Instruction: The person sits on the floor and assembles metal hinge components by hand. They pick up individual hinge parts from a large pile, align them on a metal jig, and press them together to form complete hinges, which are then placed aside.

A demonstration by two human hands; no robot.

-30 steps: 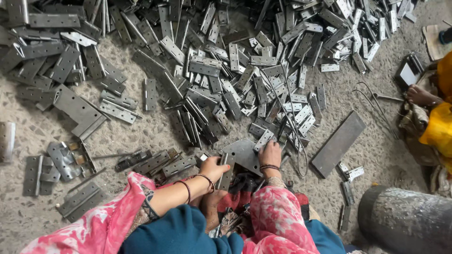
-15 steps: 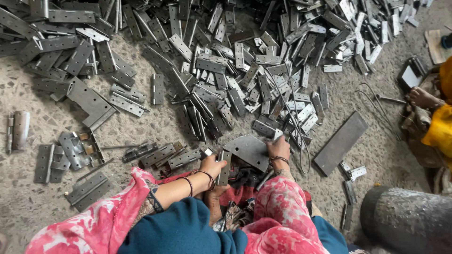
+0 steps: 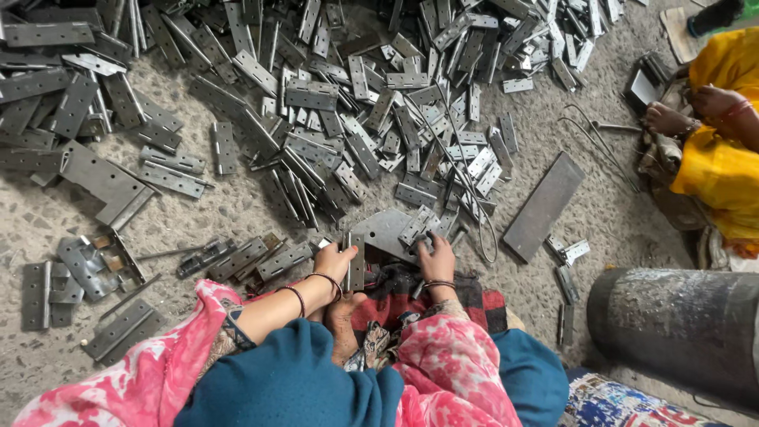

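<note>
Upright steel hinge (image 3: 356, 261) on the floor (image 3: 237, 209), just left of a curved grey plate (image 3: 386, 232), gripped by the left hand (image 3: 334, 261). Right hand (image 3: 437, 257) at the plate's right edge, fingers closed on a small hinge (image 3: 419, 225). Beyond the plate, a heap of hinges (image 3: 356, 103).

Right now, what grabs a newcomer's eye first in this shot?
The sprawl of grey metal hinges heaped across the concrete floor, filling the upper half of the view. Next, low in the middle, the left hand holds an upright hinge while the right hand rests on the pile's near edge. At the right edge sits another person in yellow, with a large metal cylinder below.
</note>
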